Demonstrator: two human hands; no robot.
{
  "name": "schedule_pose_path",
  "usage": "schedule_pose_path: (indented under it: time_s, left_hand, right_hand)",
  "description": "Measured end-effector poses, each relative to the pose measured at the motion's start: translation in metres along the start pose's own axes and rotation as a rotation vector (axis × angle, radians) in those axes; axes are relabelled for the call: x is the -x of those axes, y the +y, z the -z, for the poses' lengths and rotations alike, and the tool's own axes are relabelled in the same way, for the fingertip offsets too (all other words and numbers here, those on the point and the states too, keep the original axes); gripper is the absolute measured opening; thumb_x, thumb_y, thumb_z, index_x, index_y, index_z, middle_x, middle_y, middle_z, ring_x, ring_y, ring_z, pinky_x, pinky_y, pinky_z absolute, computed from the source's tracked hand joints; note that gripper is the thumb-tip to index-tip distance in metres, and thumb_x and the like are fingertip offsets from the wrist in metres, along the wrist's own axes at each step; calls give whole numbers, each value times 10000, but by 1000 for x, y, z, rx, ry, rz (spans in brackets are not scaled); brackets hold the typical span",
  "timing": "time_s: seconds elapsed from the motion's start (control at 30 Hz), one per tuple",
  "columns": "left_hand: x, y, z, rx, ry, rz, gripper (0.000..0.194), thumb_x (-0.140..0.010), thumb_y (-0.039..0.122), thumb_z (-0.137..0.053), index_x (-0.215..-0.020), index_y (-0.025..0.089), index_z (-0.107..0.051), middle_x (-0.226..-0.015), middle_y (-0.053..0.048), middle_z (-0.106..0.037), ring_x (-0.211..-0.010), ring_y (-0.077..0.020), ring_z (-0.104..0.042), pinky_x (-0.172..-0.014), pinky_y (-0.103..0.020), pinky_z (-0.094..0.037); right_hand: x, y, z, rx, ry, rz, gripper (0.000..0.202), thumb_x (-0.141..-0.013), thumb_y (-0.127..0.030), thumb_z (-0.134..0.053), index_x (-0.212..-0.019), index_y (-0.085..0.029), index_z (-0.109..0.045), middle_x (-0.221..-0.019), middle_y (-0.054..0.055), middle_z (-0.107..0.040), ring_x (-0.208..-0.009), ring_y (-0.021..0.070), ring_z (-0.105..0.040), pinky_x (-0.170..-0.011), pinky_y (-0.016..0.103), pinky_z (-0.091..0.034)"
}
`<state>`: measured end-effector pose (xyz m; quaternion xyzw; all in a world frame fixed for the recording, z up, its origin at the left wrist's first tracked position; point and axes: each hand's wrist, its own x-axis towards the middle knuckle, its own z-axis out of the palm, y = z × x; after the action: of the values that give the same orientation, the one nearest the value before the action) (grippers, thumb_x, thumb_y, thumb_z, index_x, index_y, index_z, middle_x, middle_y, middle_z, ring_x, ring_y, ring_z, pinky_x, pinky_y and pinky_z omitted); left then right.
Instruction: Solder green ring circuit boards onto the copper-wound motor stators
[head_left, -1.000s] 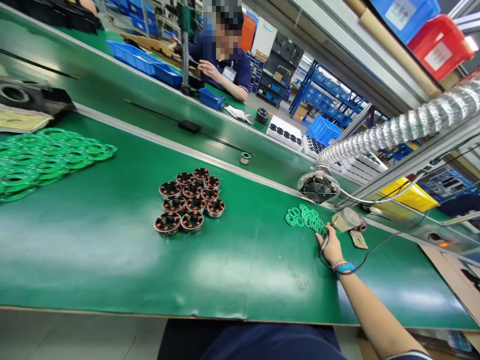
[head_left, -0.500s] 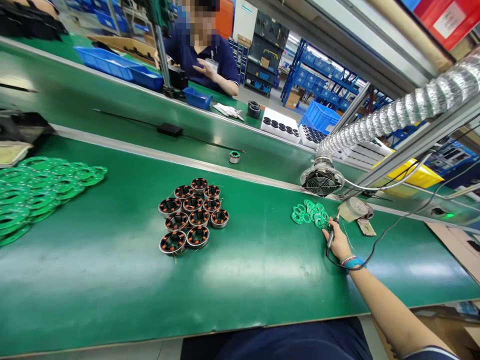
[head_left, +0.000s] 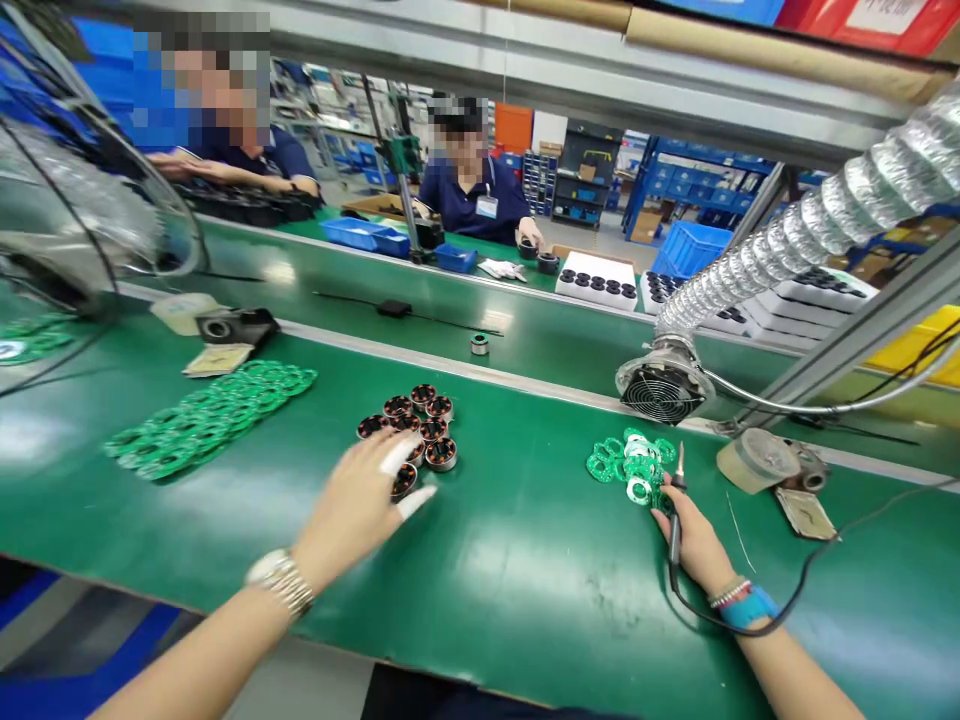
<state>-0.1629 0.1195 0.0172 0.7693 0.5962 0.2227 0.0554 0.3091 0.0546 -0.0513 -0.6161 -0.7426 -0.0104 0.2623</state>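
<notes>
My left hand (head_left: 356,500) reaches over a cluster of motor stators (head_left: 441,454), round metal rings with copper windings. White covers sit on its thumb and a finger, which are spread apart. It hides part of the cluster, and whether it touches a stator cannot be told. In my right hand (head_left: 699,545) is a soldering iron (head_left: 676,515), its tip pointing up and away from me. The fingertips of that hand are at the edge of a loose pile of green ring-shaped circuit boards (head_left: 602,462).
Overlapping green ring boards (head_left: 217,415) lie at left. A fan on a foil duct (head_left: 664,385) hangs near a plastic tub (head_left: 757,460) and a thin wire (head_left: 741,530). One stator (head_left: 479,344) stands beyond the metal strip. Two co-workers (head_left: 480,190) sit across the bench.
My left hand has come into view over the stators. The camera view has turned left, showing a second co-worker. My right hand still holds the soldering iron, its tip now more upright.
</notes>
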Motion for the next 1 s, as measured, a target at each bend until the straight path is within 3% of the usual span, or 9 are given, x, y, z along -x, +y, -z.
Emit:
schedule_pose_path:
  time_s: [0.1, 0.2, 0.37, 0.53, 0.7, 0.83, 1.0]
  left_hand:
    - [-1, 13, -19, -214, -34, -40, 402, -750, 315, -607, -1142, 250, -553, -1285, -96, -520, -1268, -329, -349, -1049, -502, -252]
    - [-12, 21, -35, -314, -31, 11, 286, -794, 268, -515, -1062, 231, -608, -1233, -100, -563, -1254, -311, -377, -1046, -492, -244]
    - [-19, 52, -28, -149, -56, 10, 226, -783, 229, -507, -941, 191, -663, -1260, -137, -528, -1297, -357, -288, -1054, -568, -170]
    - [18, 115, -34, -5, -200, -124, 211, -790, 303, -516, -941, 236, -647, -1258, -92, -550, -1224, -294, -427, -1064, -475, -268]
    - [65, 165, -57, 160, -299, -163, 182, -730, 408, -598, -886, 318, -623, -1130, -24, -624, -1041, -233, -568, -990, -362, -409]
    - [85, 170, -65, 326, -253, -63, 320, -710, 435, -627, -1001, 310, -583, -1127, -52, -595, -1010, -246, -568, -871, -338, -501]
    - [97, 150, -61, 442, -182, 5, 481, -733, 362, -627, -1161, 203, -475, -1105, -87, -588, -993, -256, -575, -879, -396, -497]
  right_hand:
    - [2, 4, -3, -3, 6, 56, 385, -843, -327, -515, -1198, -188, -464, -1285, 133, -516, -1100, 257, -577, -900, 423, -510]
    - [4, 7, -5, -29, 60, 73, 406, -850, -328, -503, -1224, -183, -441, -1303, 142, -491, -1120, 265, -560, -925, 442, -490]
    - [7, 10, -4, -102, 100, 106, 393, -861, -315, -491, -1229, -189, -438, -1310, 131, -481, -1141, 265, -543, -967, 460, -456]
    - [8, 0, 2, -182, 184, 151, 420, -848, -306, -518, -1245, -206, -423, -1312, 115, -488, -1142, 265, -543, -991, 459, -440]
    - [20, -44, -4, -256, 19, 309, 420, -848, -273, -524, -1250, -216, -414, -1325, 119, -480, -1158, 251, -534, -986, 424, -455]
    - [29, -80, -11, -285, -126, 400, 370, -853, -245, -505, -1218, -231, -445, -1326, 121, -481, -1158, 234, -536, -922, 366, -514]
    - [29, -90, 7, -369, -286, 289, 369, -830, -247, -544, -1179, -200, -434, -1326, 143, -475, -1214, 243, -481, -978, 402, -460]
